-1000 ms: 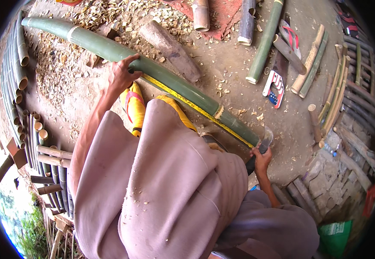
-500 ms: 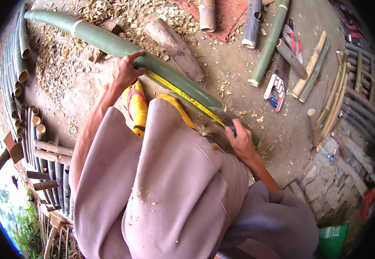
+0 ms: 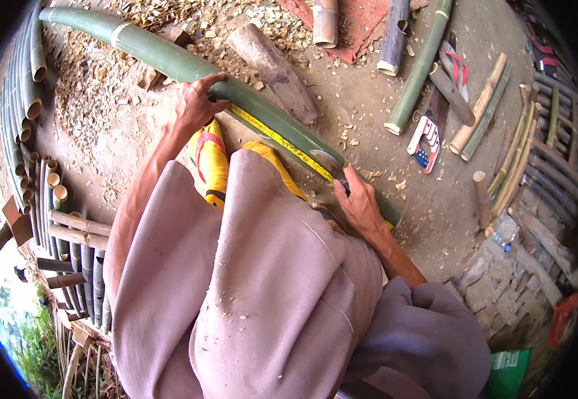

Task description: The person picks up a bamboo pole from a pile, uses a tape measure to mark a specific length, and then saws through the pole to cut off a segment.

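A long green bamboo pole (image 3: 162, 60) lies slantwise from the far left to below my right hand. Along its near side runs a yellow measuring tape (image 3: 275, 136). My left hand (image 3: 199, 106) is closed over the pole, with the thumb by the upper end of the visible tape. In my right hand (image 3: 358, 199) is a knife with a curved grey blade (image 3: 329, 164), lying over the pole and tape. My fingers hide its handle. Past that hand, a bit of yellow tape shows again near the pole's lower end.
My feet in yellow footwear (image 3: 212, 163) are beside the pole. Beyond it lie a short log (image 3: 275, 73) and wood chips (image 3: 96, 113). To the right are a handsaw's red, white and blue handle (image 3: 425, 145), bamboo pieces (image 3: 422, 66) and a flip-flop (image 3: 458, 70). Stacked bamboo (image 3: 19, 113) stands left.
My right hand and the knife have moved up and left along the pole, uncovering tape near its lower end. My left hand stays on the pole.
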`<state>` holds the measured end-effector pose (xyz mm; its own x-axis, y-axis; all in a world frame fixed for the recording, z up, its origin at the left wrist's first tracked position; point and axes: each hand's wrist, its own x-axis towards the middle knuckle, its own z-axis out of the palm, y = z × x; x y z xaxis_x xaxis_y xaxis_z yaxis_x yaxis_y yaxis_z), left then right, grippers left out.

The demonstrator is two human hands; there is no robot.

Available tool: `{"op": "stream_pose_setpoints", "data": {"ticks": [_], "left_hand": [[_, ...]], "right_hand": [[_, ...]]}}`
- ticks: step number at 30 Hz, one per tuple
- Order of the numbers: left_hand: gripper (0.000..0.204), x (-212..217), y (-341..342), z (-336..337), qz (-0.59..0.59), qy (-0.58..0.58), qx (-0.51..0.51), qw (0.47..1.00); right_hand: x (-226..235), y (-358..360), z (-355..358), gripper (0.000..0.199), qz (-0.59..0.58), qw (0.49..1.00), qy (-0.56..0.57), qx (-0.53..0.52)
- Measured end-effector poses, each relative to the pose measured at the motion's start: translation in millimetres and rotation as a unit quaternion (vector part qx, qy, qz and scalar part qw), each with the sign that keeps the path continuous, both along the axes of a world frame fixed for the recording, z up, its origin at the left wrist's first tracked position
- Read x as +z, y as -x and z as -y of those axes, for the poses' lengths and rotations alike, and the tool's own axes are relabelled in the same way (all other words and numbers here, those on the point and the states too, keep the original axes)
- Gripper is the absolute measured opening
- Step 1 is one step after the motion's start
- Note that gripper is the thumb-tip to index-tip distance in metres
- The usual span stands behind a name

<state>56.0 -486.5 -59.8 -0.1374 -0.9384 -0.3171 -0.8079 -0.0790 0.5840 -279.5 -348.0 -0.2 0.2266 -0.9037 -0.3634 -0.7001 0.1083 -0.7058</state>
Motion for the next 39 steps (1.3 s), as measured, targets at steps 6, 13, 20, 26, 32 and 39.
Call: {"op": "stream_pose_setpoints", "data": {"ticks": [6, 13, 20, 26, 32, 39], "left_hand": [[0.056, -5.0, -2.6, 0.3, 0.002, 0.014, -0.015, 1.000], [0.056, -2.8, -1.8, 0.1, 0.007, 0.016, -0.015, 1.000], [0.055, -2.4, -1.4, -0.6, 0.015, 0.035, -0.021, 0.999], [0.053, 4.2, 1.0, 0.8, -0.004, 0.012, -0.009, 1.000], [0.053, 0.1, -0.8, 0.4, -0.005, 0.016, -0.006, 1.000], [0.055, -6.8, 1.8, 0.3, 0.013, 0.095, -0.052, 0.994]], "right_hand": [[-3.9, -1.0, 1.3, 0.021, -0.008, 1.000, 0.017, 0.012], [-5.3, -1.0, 2.9, 0.019, -0.005, 0.999, 0.036, 0.023], [-5.1, -0.8, 4.2, 0.020, -0.003, 0.999, 0.034, 0.025], [-2.2, -0.5, 8.8, 0.020, -0.024, 0.999, 0.018, 0.041], [2.3, 2.8, 21.3, 0.017, -0.059, 0.995, -0.007, 0.085], [21.3, 92.6, 79.4, 0.019, -0.184, 0.961, 0.059, -0.198]]}}
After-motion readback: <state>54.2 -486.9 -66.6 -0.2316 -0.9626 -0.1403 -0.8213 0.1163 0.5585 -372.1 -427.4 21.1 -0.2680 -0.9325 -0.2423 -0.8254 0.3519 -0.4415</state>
